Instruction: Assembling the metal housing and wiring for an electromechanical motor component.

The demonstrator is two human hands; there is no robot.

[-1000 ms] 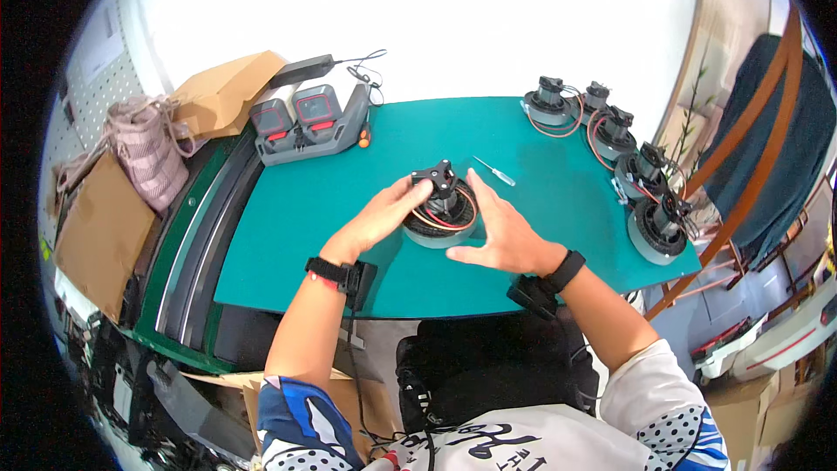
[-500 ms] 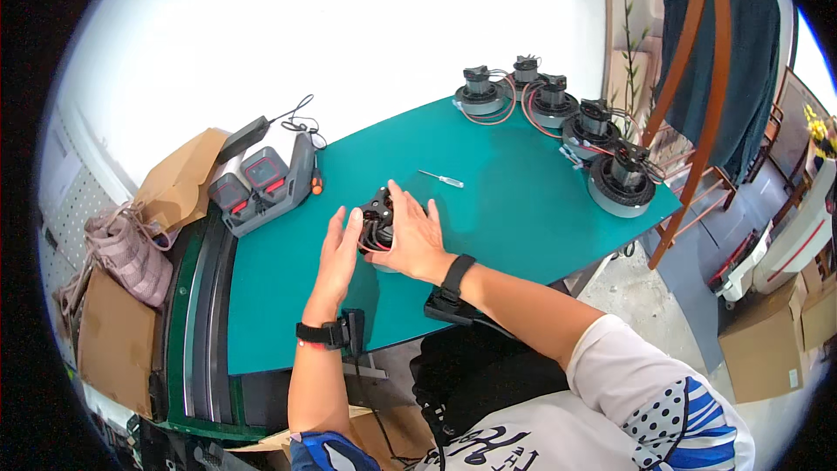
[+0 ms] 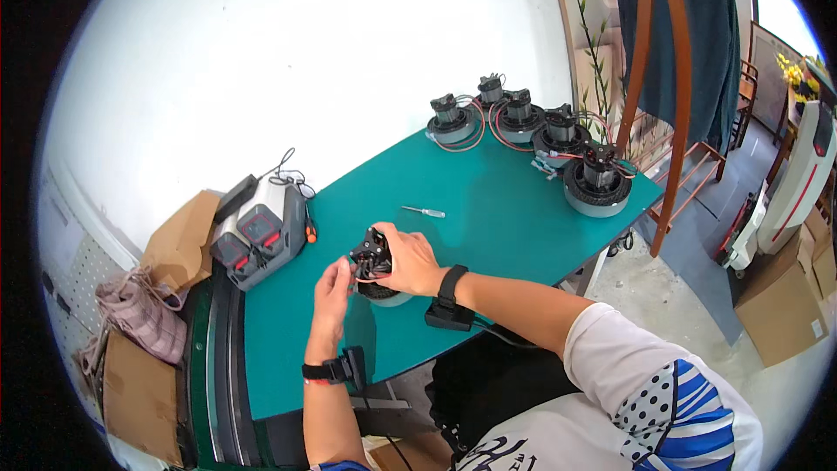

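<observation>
An electric motor point(image 3: 382, 293) with a black upper part, looped wires and a grey round base stands on the green table top in front of me. My right hand point(image 3: 410, 263) is wrapped round its right side and top. On the other side, my left hand point(image 3: 331, 295) has its fingertips pinched together at the thin wires point(image 3: 364, 277); the exact grip is too small to make out. A small screwdriver point(image 3: 424, 211) with a clear handle lies beyond the motor. Both wrists wear black bands with small boxes.
Several similar motors point(image 3: 597, 183) with reddish leads stand along the table's far right. A grey and white tool case point(image 3: 266, 235) with a cable is at the left, an orange-handled tool point(image 3: 311, 232) beside it. Cardboard boxes point(image 3: 144, 392) and a pink bag point(image 3: 144, 318) lie further left.
My left hand has gone from open, spread fingers beside the motor to a pinch at its wires. My right hand has closed round the motor's side. The whole view has shifted and tilted.
</observation>
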